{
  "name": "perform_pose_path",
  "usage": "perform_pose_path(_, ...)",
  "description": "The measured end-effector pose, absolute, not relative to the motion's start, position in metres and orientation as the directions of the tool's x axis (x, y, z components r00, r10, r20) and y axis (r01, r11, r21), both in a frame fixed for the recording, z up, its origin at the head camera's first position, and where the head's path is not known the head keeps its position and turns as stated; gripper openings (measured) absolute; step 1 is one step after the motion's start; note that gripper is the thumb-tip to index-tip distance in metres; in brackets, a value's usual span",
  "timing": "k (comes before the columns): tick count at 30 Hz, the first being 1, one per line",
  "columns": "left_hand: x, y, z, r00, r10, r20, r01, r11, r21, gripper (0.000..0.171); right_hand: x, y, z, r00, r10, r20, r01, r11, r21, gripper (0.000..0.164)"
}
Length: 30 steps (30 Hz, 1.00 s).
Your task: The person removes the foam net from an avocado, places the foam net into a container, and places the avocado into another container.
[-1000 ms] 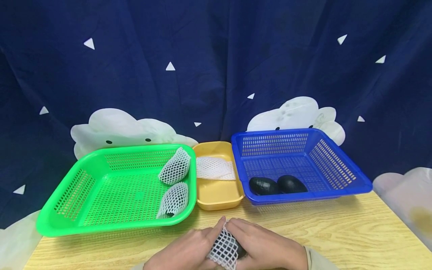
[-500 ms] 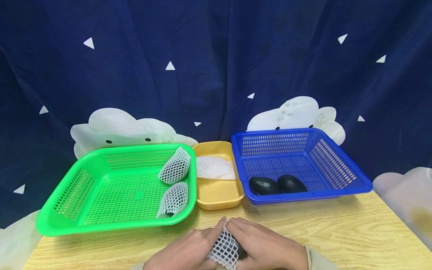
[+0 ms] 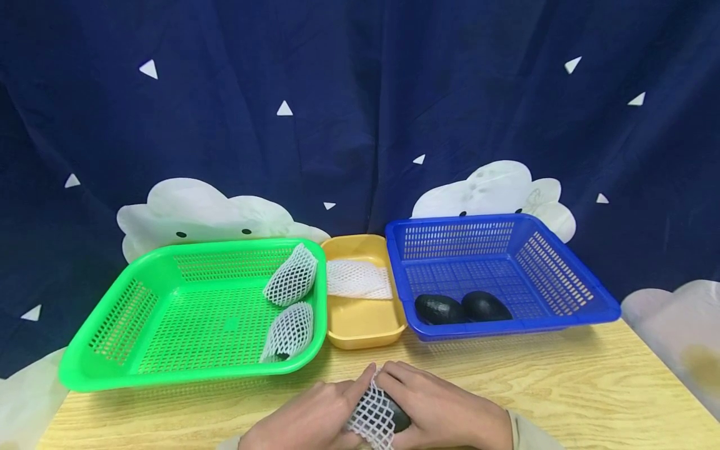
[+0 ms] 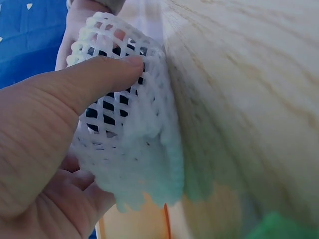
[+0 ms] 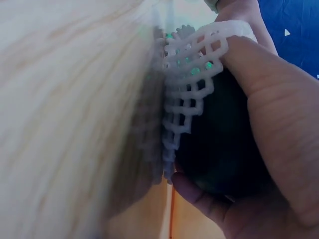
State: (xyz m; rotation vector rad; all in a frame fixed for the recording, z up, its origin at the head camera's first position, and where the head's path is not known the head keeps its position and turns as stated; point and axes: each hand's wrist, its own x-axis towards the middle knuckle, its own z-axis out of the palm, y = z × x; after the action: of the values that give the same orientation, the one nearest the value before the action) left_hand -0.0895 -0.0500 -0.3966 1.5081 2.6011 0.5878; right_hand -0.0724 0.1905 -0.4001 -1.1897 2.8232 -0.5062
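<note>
At the table's near edge, both hands meet around a dark avocado [image 3: 400, 419] partly covered by a white foam net sleeve [image 3: 372, 415]. My left hand [image 3: 312, 414] grips the net side; in the left wrist view its thumb [image 4: 107, 74] presses on the mesh, and the net's loose end [image 4: 149, 169] hangs past the fruit. From the other side my right hand [image 3: 441, 406] holds the avocado, whose bare dark end [image 5: 219, 139] shows in the right wrist view. There the net's open edge [image 5: 192, 107] lies across part of the fruit. Some fingertips are hidden.
A green basket [image 3: 194, 377] at left holds two netted avocados [image 3: 291, 276]. Between the baskets, a yellow tray [image 3: 362, 322] contains white foam nets [image 3: 357, 279]. At right a blue basket [image 3: 540, 324] holds two bare avocados [image 3: 485, 306]. Behind hangs a dark blue curtain [image 3: 337, 75].
Both hands keep nearly the same place. Slightly more of the avocado's dark surface shows beside the net's edge near my right hand. The baskets and tray stay put.
</note>
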Motion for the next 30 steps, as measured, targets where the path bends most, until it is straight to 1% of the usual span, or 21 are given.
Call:
perform_pose_path(8,-0.0917,-0.0499,-0.3977,-0.485,0.864,0.137,0.843,0.421,0.335,0.086,-0.073,0.1925,-0.3959,-0.694,-0.715,0.086,-0.707,0.652,-0.274,0.057)
perform_pose_path(15,-0.0911,-0.0493,-0.3972,-0.493,0.861,0.121,0.84,0.436,0.323,0.084,-0.0739,0.1938,-0.3945,-0.681,-0.722,0.12,-0.727,0.648,-0.225,0.054)
perform_pose_path(21,-0.0926,-0.0496,-0.3972,-0.488,0.865,0.119,0.844,0.433,0.316,0.077,-0.0734,0.1944,-0.3933,-0.68,-0.722,0.129,-0.728,0.644,-0.235,0.052)
perform_pose_path(24,-0.0932,-0.0498,-0.3977,-0.498,0.859,0.115,0.835,0.44,0.33,0.074,-0.0731,0.1945,-0.393,-0.674,-0.723,0.152,-0.735,0.637,-0.231,0.052)
perform_pose_path(27,-0.0935,-0.0505,-0.3985,-0.507,0.853,0.123,0.831,0.446,0.331,0.073,-0.0736,0.1945,-0.3927,-0.663,-0.726,0.183,-0.748,0.629,-0.211,0.051)
perform_pose_path(30,-0.0938,-0.051,-0.399,-0.503,0.85,0.157,0.84,0.439,0.318,0.069,-0.0746,0.1948,-0.3923,-0.652,-0.731,0.202,-0.758,0.623,-0.192,0.05)
